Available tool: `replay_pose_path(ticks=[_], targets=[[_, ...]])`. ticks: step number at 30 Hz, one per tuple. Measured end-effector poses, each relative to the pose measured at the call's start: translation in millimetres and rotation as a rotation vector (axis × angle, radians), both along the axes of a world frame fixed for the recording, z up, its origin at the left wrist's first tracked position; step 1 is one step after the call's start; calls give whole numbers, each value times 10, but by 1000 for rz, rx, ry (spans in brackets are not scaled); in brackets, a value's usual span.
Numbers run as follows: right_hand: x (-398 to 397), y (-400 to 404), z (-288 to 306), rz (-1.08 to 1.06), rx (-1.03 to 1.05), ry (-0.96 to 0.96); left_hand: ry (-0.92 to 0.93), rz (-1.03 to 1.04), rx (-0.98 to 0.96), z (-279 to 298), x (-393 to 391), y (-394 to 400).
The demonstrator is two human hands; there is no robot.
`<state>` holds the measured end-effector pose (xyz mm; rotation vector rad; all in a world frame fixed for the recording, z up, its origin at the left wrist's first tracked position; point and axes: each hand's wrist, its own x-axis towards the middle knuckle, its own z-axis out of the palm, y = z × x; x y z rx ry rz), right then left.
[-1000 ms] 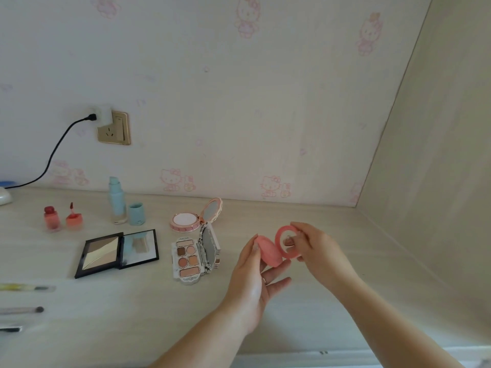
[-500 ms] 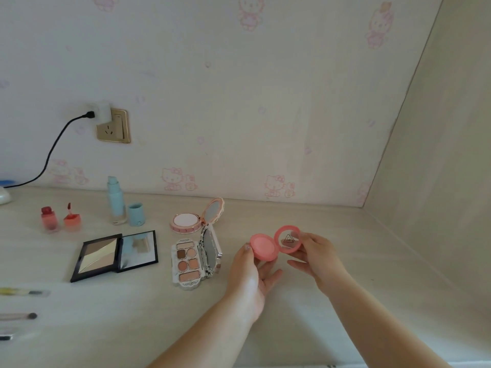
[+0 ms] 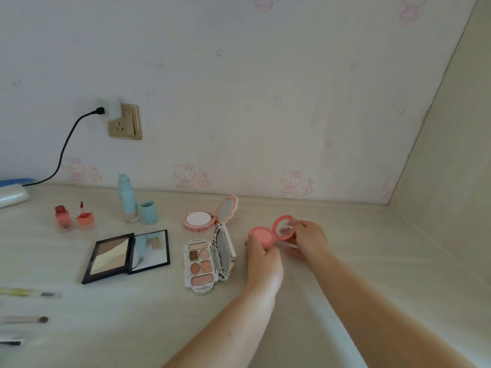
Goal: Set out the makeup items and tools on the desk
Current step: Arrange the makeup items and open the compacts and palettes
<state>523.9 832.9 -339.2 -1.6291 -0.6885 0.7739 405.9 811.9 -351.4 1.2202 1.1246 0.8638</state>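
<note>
A round pink blush compact [image 3: 265,236] is opened flat, just above the desk [image 3: 372,261] to the right of the eyeshadow palette [image 3: 203,264]. My left hand [image 3: 261,258] grips its pink pan side. My right hand [image 3: 308,240] pinches its clear lid [image 3: 284,227], which bears a triangle mark. Further left lie an open pink powder compact [image 3: 199,220], a black contour palette with mirror [image 3: 127,254], a blue bottle [image 3: 127,199] with its cap [image 3: 148,212] beside it, and an open red lip tint [image 3: 63,215] with its wand cap [image 3: 85,217].
Several brushes [image 3: 29,293] lie at the desk's left edge. A black cable [image 3: 62,152] runs from the wall socket [image 3: 125,124] to a white device [image 3: 13,195] at the far left. A side wall [image 3: 451,181] closes the desk on the right.
Both hands have lowered the compact toward the desk and away from me. It has gone from partly turned to spread fully open, with the blush pan facing up.
</note>
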Motion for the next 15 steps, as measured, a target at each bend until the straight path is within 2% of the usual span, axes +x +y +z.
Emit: replay_pose_path(ticks=[7, 15], targets=[[46, 72, -120, -5, -36, -178, -40, 35, -23, 22, 56, 60], [27, 77, -121, 31, -75, -257, -95, 46, -57, 1, 19, 46]])
